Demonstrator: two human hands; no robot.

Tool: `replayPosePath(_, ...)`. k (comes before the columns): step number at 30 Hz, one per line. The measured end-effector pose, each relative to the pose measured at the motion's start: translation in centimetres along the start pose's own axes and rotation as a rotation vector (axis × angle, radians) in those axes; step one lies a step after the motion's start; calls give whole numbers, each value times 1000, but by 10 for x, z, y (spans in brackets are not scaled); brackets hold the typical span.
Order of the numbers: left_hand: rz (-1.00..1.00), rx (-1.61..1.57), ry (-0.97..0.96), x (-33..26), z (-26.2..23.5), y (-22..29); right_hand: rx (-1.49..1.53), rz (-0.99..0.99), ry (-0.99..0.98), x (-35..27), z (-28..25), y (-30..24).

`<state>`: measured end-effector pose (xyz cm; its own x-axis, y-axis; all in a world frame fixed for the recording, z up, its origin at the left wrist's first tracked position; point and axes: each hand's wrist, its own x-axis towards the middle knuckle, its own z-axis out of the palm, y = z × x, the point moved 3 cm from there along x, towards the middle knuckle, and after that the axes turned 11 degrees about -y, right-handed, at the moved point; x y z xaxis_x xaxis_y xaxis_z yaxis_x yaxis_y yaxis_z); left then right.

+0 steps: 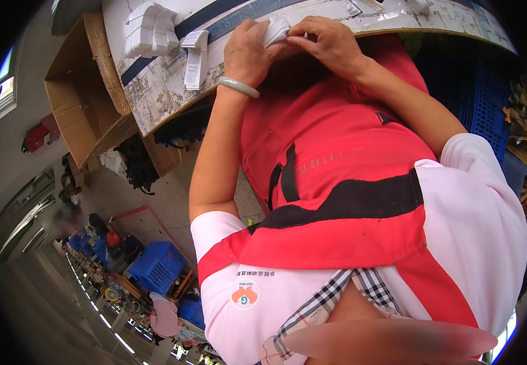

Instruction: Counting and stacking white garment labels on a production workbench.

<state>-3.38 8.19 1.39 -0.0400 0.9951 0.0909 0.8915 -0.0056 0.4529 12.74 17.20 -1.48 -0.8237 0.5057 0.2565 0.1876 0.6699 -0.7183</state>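
Note:
At the edge of the worn white table (154, 100), my left hand (246, 55), with a pale green bangle at its wrist, is closed around a fanned bundle of white labels (277, 29). The fingertips of my right hand (330, 45) pinch the near right edge of that same bundle. Just left of my left hand lies a strip of printed white labels (195, 61), hanging slightly toward the table's edge. Further left, thick stacks of white labels (150, 30) rest on the tabletop.
An open cardboard box (84, 85) stands against the table's left end. Beneath the table at right is a blue plastic crate (482, 100). My red apron (336, 140) touches the table's front. Another blue crate (157, 266) and a person in pink (165, 316) are at lower left.

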Motion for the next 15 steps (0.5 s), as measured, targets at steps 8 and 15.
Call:
replayPosePath(8, 3, -9, 1, -1, -1, -1, 94, 32, -22, 0, -3, 1)
replayPosePath(15, 4, -2, 3, -2, -1, 0, 54, -31, 20, -1, -3, 4)
